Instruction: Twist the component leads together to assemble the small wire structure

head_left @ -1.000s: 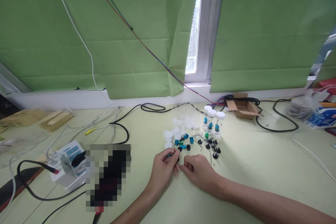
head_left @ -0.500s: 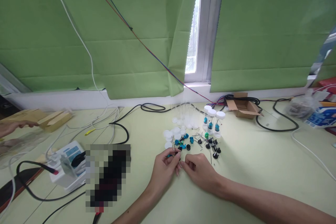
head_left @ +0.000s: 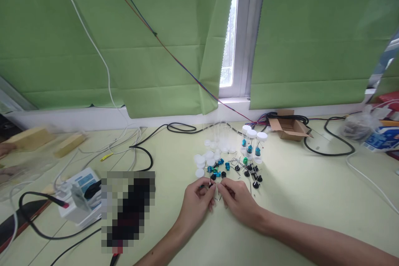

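Observation:
Close together over the table, my two hands are both pinched closed. My left hand (head_left: 199, 197) grips a small black part (head_left: 211, 184) with a thin metal rod pointing up from it. Fingertips of my right hand (head_left: 235, 195) pinch a thin bent metal key (head_left: 220, 198), possibly a hex key, right beside the black part. Just beyond lie several blue metal fittings (head_left: 227, 166), a green one (head_left: 245, 161), black knob-like pieces (head_left: 256, 184) and loose metal rods. White caps (head_left: 200, 173) are grouped to the left of these.
Three capped clear tubes (head_left: 257, 149) with blue fittings inside stand behind the parts, near uncapped clear tubes (head_left: 224, 139). An open cardboard box (head_left: 289, 129) sits at the back. On the left are a white power strip (head_left: 79, 195), cables, yellowish boxes (head_left: 70, 144) and another person's hand (head_left: 6, 148).
My right hand has shifted slightly up, and the bent key now shows between my hands. At the far left, the other person's hand has drawn back leftward and a yellowish box there has moved.

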A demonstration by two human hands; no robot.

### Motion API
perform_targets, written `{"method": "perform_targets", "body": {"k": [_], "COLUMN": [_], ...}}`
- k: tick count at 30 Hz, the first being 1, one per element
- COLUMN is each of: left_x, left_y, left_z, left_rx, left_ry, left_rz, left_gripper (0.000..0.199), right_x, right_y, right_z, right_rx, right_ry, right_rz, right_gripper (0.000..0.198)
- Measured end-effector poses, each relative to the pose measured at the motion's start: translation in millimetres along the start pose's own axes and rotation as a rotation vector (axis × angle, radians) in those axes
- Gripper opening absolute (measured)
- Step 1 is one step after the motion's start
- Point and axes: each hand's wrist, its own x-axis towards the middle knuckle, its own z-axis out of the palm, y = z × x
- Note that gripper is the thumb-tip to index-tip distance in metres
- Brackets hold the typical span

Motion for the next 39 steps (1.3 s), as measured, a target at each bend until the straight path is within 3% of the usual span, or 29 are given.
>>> {"method": "perform_targets", "body": {"k": [10,39], "left_x": [-2.2,-5.0], "left_y": [-1.7,1.1], "left_z": [0.3,1.6], "left_rx": [0.063,0.194], "left_ry": [-0.022,-0.049], "left_rz": [0.010,0.049], "left_gripper": [0.029,0.016], "right_x": [-0.1,-0.1], "right_y": [-2.3,-2.0], "right_z": [-0.3,-0.3], "right_rx": [0.032,-0.003], "right_ry": [-0.074,-0.077], "right_rz": [-0.025,-0.076], "right_gripper": [0.035,0.032]}}
